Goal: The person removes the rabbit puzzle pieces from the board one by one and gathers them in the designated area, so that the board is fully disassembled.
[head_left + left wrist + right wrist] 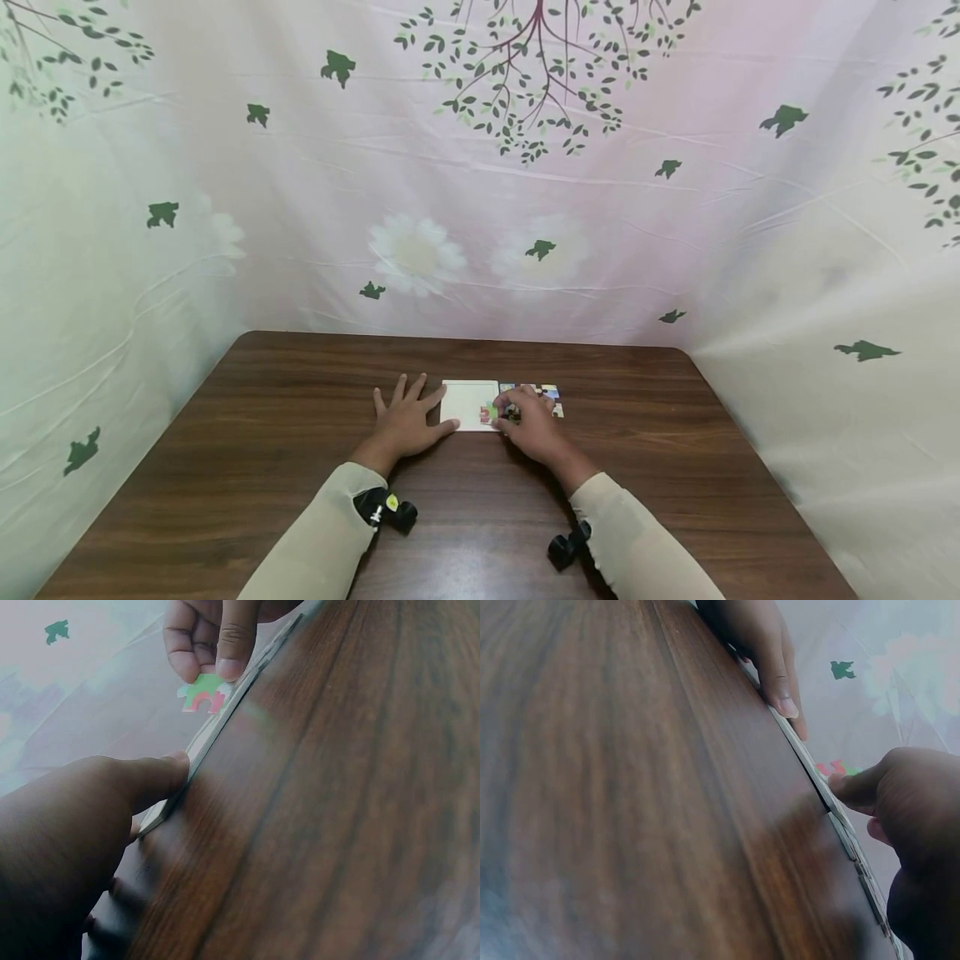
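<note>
A white puzzle tray (468,398) lies flat on the brown table. My left hand (407,427) has its fingers spread on the table, and its thumb rests on the tray's near left edge. Between thumb and fingers my right hand (531,422) pinches a green and pink jigsaw piece (204,693), over the right part of the tray. In the left wrist view the piece stands tilted up. More jigsaw pieces (552,393) lie right of the tray, partly hidden under the right hand. In the right wrist view only a bit of the pinched piece (832,768) shows.
Around the tray extends the dark wood table (315,400). A pale curtain (465,192) with printed leaves and flowers hangs behind it and along both sides. Each sleeve carries a black wrist camera, one on the left (403,517) and one on the right (562,550).
</note>
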A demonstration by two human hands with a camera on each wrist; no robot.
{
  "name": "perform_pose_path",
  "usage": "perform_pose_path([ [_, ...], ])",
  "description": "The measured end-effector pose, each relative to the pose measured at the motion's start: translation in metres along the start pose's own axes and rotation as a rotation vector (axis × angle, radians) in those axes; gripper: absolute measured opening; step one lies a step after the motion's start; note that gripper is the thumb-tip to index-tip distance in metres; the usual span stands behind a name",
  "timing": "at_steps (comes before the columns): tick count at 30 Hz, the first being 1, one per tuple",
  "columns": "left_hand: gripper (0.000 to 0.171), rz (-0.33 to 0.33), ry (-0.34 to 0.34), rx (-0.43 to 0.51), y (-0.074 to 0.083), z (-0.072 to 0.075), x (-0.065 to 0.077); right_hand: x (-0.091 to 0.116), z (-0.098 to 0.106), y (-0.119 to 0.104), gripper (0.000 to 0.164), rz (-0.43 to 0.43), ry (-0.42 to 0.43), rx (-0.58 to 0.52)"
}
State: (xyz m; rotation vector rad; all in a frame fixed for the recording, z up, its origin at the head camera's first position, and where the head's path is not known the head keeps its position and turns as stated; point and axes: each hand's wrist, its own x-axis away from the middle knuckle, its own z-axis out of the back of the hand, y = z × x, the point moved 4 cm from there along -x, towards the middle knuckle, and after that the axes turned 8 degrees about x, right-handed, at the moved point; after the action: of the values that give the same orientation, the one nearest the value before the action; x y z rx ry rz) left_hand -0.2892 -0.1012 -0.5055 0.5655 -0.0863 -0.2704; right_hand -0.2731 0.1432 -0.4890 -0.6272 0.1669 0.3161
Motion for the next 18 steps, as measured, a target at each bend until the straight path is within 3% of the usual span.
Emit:
perform_pose_path([
  [7,0.081,-0.007,0.001,0.006,-0.0001,0.0011,0.0015,0.0019,0.0006,-0.0009,0.023,0.000,0.018,0.014],
  [18,0.080,-0.005,0.015,0.004,-0.0024,-0.0006,0.0013,0.0085,0.0057,0.0063,0.024,0.087,0.063,0.016],
])
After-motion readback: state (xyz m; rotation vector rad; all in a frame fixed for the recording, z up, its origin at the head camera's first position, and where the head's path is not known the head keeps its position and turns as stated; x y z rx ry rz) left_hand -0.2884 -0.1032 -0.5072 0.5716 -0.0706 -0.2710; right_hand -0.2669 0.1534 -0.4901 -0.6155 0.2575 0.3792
